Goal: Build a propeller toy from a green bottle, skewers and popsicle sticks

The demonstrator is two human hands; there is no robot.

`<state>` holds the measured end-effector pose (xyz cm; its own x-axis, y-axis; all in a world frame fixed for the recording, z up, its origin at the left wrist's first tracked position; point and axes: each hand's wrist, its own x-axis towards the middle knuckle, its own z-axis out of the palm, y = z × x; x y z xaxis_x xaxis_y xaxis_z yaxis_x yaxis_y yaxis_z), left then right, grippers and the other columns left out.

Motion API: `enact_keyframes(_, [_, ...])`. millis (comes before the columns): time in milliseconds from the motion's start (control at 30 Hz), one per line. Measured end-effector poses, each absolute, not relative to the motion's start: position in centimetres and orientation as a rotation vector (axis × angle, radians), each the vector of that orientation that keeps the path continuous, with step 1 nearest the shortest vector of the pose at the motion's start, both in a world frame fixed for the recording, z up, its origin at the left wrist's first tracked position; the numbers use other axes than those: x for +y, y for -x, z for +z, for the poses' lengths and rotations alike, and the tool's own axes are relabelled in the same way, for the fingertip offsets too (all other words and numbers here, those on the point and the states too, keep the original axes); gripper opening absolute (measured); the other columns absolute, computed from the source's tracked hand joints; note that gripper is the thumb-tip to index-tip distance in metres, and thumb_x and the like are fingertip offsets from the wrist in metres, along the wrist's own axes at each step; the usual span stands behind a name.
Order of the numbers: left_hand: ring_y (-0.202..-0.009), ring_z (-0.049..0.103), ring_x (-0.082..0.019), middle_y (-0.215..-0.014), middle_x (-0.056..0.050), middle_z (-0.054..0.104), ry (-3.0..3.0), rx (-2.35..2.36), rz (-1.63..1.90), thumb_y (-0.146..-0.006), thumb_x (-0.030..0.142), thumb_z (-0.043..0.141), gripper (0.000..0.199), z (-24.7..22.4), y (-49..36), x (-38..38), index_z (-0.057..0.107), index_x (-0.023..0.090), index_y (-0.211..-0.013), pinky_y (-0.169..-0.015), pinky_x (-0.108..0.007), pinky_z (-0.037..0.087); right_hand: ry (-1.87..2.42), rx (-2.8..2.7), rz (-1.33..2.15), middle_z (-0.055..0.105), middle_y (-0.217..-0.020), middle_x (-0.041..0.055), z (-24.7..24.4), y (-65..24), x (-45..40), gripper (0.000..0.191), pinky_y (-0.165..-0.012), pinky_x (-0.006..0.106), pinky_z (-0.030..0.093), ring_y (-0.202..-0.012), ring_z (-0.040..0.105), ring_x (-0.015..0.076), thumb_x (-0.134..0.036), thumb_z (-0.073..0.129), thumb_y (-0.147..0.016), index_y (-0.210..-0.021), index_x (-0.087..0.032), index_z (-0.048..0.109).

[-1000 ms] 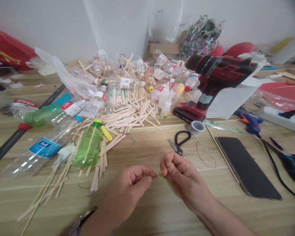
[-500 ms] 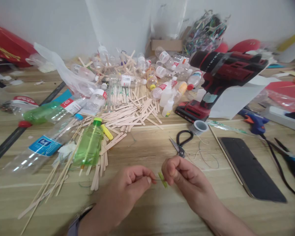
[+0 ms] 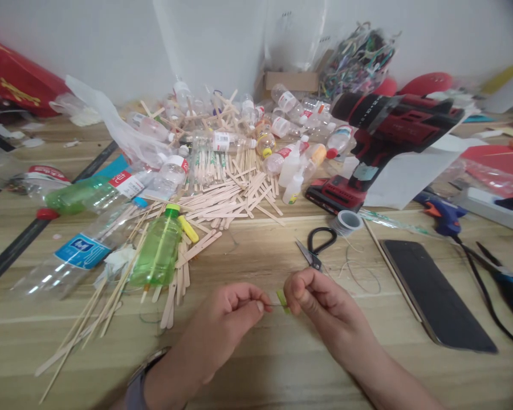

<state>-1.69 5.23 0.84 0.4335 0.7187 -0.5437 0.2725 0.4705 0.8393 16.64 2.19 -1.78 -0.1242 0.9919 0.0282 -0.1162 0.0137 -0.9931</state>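
Note:
My left hand (image 3: 235, 322), closed in a pinch, grips one end of a thin dark strand (image 3: 276, 305). Whether it is thread or wire I cannot tell. Just to its right my right hand (image 3: 320, 310) is pinched too, at a small green plastic strip (image 3: 283, 300) that the strand meets. The fingertips partly hide that strip. Both hands are above the wooden table (image 3: 256, 364). Beyond my right hand lie black-handled scissors (image 3: 318, 246) and a small roll (image 3: 348, 221), with loose thread (image 3: 361, 267) beside them.
Wooden sticks (image 3: 222, 199) and plastic bottles (image 3: 235, 141) are heaped at the back. A green bottle (image 3: 156, 250) lies left of centre. On the right are a cordless drill (image 3: 385, 131), a phone (image 3: 436, 296), a glue gun (image 3: 444, 213) and pliers (image 3: 507, 282).
The green strip has turned slightly and shows less beside my right fingertips. My hands have hardly moved, and the whole view has shifted a little.

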Motion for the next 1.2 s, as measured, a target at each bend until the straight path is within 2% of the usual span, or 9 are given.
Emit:
enact_keyframes(200, [-0.049, 0.03, -0.009, -0.053, 0.008, 0.037, -1.237, 1.203, 0.391, -0.079, 0.034, 0.054, 0.023, 0.8, 1.7, 5.4, 0.066, 0.016, -0.086, -0.047, -0.024, 0.019, 0.998, -1.093, 1.416, 0.058, -0.07, -0.0017, -1.9, -16.5, 2.6, 0.026, -0.063, 0.023, 0.04, -0.065, 0.05, 0.0117, -0.043, 0.059, -0.093, -0.079, -0.021, 0.057])
enact_keyframes(367, [-0.05, 0.03, -0.011, -0.052, 0.01, 0.03, -1.386, 1.231, 0.428, -0.082, 0.041, 0.058, 0.034, 0.6, 1.9, 4.7, 0.065, 0.018, -0.106, -0.049, -0.024, 0.021, 1.015, -1.13, 1.398, 0.06, -0.069, -0.0006, -1.8, -16.2, 2.5, 0.026, -0.065, 0.024, 0.043, -0.067, 0.054, 0.0126, -0.043, 0.06, -0.092, -0.08, -0.02, 0.058])
enact_keyframes(567, [-0.052, 0.033, -0.012, -0.054, 0.008, 0.034, -1.628, 1.224, 0.356, -0.079, 0.049, 0.066, 0.049, 0.8, 1.7, 3.9, 0.064, 0.028, -0.123, -0.051, -0.025, 0.022, 1.063, -1.186, 1.396, 0.06, -0.069, 0.0012, -1.4, -15.8, 2.2, 0.03, -0.063, 0.026, 0.046, -0.066, 0.056, 0.0143, -0.047, 0.061, -0.091, -0.079, -0.02, 0.057])
enact_keyframes(767, [-0.053, 0.038, -0.013, -0.054, 0.007, 0.04, -1.768, 1.299, 0.265, -0.084, 0.04, 0.061, 0.031, 0.9, 1.4, 4.3, 0.071, 0.027, -0.11, -0.055, -0.027, 0.021, 1.086, -1.203, 1.355, 0.06, -0.068, 0.0014, -1.5, -15.9, 2.1, 0.033, -0.06, 0.025, 0.045, -0.064, 0.055, 0.0141, -0.051, 0.062, -0.089, -0.078, -0.02, 0.057])
enact_keyframes(900, [-0.055, 0.04, -0.013, -0.057, 0.007, 0.04, -1.681, 1.286, 0.251, -0.079, 0.037, 0.065, 0.028, 0.8, 1.3, 4.5, 0.068, 0.025, -0.104, -0.053, -0.026, 0.022, 1.058, -1.163, 1.418, 0.059, -0.067, 0.0003, -1.4, -15.8, 2.1, 0.033, -0.058, 0.023, 0.043, -0.062, 0.053, 0.0126, -0.05, 0.063, -0.088, -0.078, -0.02, 0.057])
enact_keyframes(1067, [-0.053, 0.038, -0.013, -0.055, 0.009, 0.038, -1.593, 1.258, 0.258, -0.081, 0.041, 0.063, 0.027, 1.0, 1.1, 4.6, 0.064, 0.021, -0.099, -0.051, -0.025, 0.022, 0.982, -1.126, 1.523, 0.059, -0.068, 0.0012, -1.6, -15.8, 1.9, 0.031, -0.061, 0.026, 0.045, -0.064, 0.054, 0.0134, -0.048, 0.062, -0.089, -0.08, -0.019, 0.056])
enact_keyframes(1200, [-0.055, 0.04, -0.012, -0.058, 0.008, 0.042, -1.628, 1.261, 0.268, -0.08, 0.041, 0.064, 0.023, 1.0, 1.0, 4.5, 0.065, 0.02, -0.091, -0.052, -0.025, 0.023, 1.002, -1.218, 1.497, 0.059, -0.07, 0.0017, -1.9, -15.9, 1.6, 0.03, -0.062, 0.026, 0.045, -0.066, 0.054, 0.0134, -0.046, 0.058, -0.093, -0.081, -0.019, 0.057])
